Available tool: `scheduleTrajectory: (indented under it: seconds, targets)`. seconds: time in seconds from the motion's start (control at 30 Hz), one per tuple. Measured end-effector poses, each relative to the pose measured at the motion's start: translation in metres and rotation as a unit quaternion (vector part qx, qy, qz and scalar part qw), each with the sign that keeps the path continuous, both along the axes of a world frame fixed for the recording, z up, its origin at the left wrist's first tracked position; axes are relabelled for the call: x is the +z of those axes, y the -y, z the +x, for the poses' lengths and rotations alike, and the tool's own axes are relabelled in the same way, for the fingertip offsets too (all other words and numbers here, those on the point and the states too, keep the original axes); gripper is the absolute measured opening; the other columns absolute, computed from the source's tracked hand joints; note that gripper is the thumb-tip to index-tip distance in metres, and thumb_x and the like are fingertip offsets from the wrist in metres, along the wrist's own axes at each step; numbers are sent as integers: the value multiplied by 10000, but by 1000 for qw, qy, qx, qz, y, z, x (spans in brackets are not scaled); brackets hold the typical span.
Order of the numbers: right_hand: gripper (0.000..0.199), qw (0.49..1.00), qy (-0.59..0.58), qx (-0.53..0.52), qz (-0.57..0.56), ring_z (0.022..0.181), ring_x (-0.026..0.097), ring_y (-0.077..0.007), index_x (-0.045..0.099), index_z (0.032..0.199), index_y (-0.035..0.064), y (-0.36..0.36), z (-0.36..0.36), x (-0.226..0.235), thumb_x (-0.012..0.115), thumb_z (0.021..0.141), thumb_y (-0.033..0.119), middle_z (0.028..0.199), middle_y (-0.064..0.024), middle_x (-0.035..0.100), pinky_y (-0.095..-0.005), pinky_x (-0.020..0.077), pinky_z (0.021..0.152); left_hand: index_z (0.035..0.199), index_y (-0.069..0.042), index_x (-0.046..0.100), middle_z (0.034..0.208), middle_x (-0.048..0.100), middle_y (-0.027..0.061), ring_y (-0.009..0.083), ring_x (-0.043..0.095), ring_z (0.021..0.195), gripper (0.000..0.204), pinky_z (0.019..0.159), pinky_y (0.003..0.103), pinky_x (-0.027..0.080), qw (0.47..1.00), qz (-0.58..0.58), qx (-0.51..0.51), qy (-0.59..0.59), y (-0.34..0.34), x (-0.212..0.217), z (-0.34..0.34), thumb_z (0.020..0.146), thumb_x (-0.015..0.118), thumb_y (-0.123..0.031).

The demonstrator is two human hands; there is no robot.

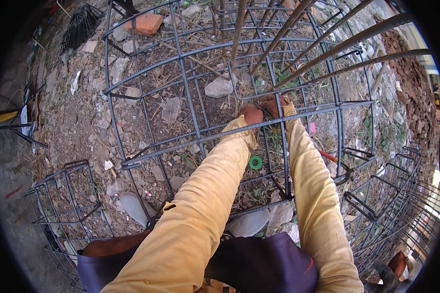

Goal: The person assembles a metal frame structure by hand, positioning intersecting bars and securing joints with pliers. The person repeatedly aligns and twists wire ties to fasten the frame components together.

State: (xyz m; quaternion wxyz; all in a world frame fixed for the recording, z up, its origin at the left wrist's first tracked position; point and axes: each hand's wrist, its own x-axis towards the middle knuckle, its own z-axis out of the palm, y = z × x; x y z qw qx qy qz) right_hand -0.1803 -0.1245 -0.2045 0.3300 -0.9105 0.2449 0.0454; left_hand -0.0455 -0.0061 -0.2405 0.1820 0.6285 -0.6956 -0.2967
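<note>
My two hands meet inside a large cage of steel rebar (181, 56), reaching down among its bars. My left hand (252, 116) is curled closed beside a crossing of bars. Just to its right, my right hand (273, 104) is also curled, partly behind a bar. Whatever the fingertips pinch is too small or hidden to make out. Several long rusty rods (281, 35) slant up and away from close to the hands. On the ground below my left wrist lies a green ring (250, 163). A tool with a red-orange handle (328, 156) rests right of my right forearm.
Stony ground carries loose rocks (220, 87) and a red brick (145, 24). Black wire (81, 27) lies bundled at the far left. Smaller rebar frames stand at the near left (64, 222) and the right (371, 207). My shoes are beside the cage's near edge.
</note>
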Motion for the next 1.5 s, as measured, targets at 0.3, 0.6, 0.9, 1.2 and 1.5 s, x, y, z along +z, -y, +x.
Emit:
scheduleTrajectory:
  seconds: [0.3, 0.6, 0.9, 1.2, 1.5]
  targets:
    - [267, 996, 50, 23, -71, 1100, 639, -319, 724, 1069, 66, 7, -13, -27, 622, 824, 96, 1135, -143, 686, -381, 503, 970, 706, -59, 671, 734, 629, 212, 387, 657, 694, 98, 567, 437, 510, 999, 22, 4, 46, 0, 45, 13, 620, 716, -72]
    - [260, 997, 69, -35, 23, 1063, 647, -324, 723, 1062, 78, 5, -11, -38, 583, 848, 125, 1166, -153, 656, -374, 530, 930, 1286, -54, 492, 778, 610, 76, 129, 574, 540, 390, 382, 247, 385, 558, 157, 621, -528, -4, 92, -11, 896, 476, -52]
    - [263, 969, 27, -162, 186, 1051, 650, -289, 715, 1066, 36, -3, 9, -24, 625, 831, 111, 1122, -152, 689, -355, 507, 927, 1099, -40, 603, 819, 611, 78, 99, 529, 528, 278, 372, 223, 379, 579, 179, 521, -601, -4, 82, 3, 901, 410, -13]
    - [286, 956, 121, -88, 252, 1004, 659, -273, 678, 1112, -3, 0, 1, -22, 602, 872, 133, 1097, -178, 684, -351, 520, 874, 1143, -47, 609, 834, 619, 71, 85, 559, 543, 321, 341, 202, 339, 548, 201, 455, -673, -5, 74, 5, 910, 392, -7]
    - [221, 982, 30, 168, -83, 947, 647, -352, 692, 993, 68, 28, 10, -40, 601, 817, 165, 996, -170, 675, -404, 514, 820, 1034, -12, 648, 836, 622, 63, 93, 611, 625, 201, 413, 202, 391, 685, 153, 403, -587, -12, 34, 12, 944, 469, -5]
